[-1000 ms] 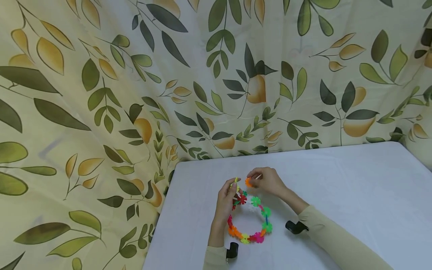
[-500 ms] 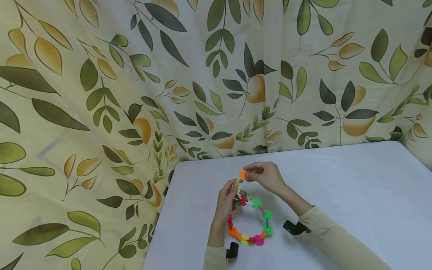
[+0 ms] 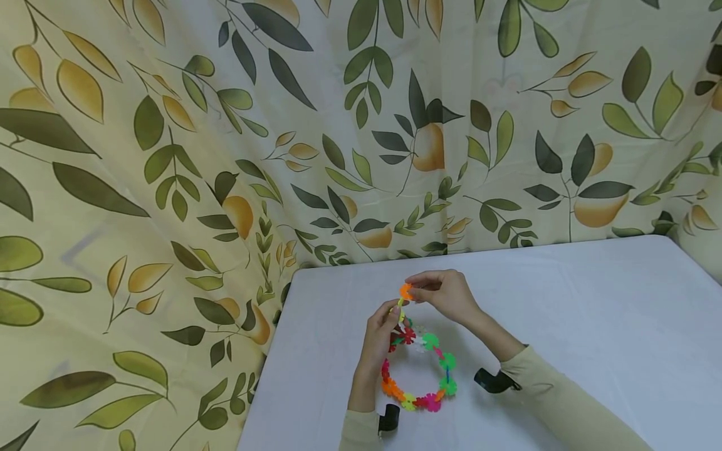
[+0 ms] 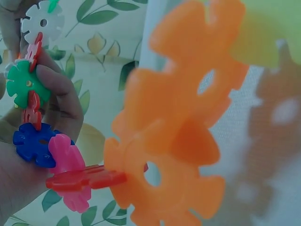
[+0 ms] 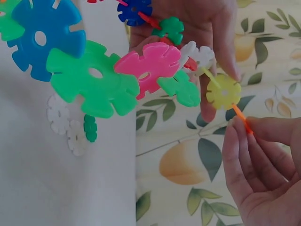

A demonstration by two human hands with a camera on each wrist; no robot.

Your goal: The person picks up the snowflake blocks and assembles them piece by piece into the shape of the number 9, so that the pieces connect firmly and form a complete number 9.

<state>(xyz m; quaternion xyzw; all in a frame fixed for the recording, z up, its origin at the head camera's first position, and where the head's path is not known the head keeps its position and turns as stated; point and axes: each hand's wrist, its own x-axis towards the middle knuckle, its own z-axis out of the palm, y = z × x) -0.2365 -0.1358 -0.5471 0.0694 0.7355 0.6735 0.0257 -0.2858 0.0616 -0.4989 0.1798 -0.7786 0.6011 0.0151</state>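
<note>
A chain of colourful slotted snowflake discs (image 3: 448, 361) curves in a near ring over the table. My left hand (image 3: 379, 335) holds it near its far end, thumb and fingers around the green disc (image 4: 21, 87) and red links in the left wrist view. A yellow disc (image 5: 224, 92) sticks out past those fingers. Between thumb and fingertips, my right hand (image 3: 448, 294) pinches an orange snowflake disc (image 5: 243, 118), seen edge-on in the right wrist view. Its edge meets the yellow disc's rim. Large orange discs (image 4: 160, 174) of the chain fill the left wrist view's middle.
White discs (image 5: 57, 115) and a small green disc (image 5: 90, 128) lie on the white table (image 3: 564, 313) below the chain. A leaf-patterned curtain (image 3: 361, 156) hangs behind and left of the table. Black wrist cameras (image 3: 496, 380) sit on both sleeves.
My right hand has moved left and slightly away from me, bringing the orange disc to the yellow one. The left hand stays nearly in place, and the chain has shifted slightly.
</note>
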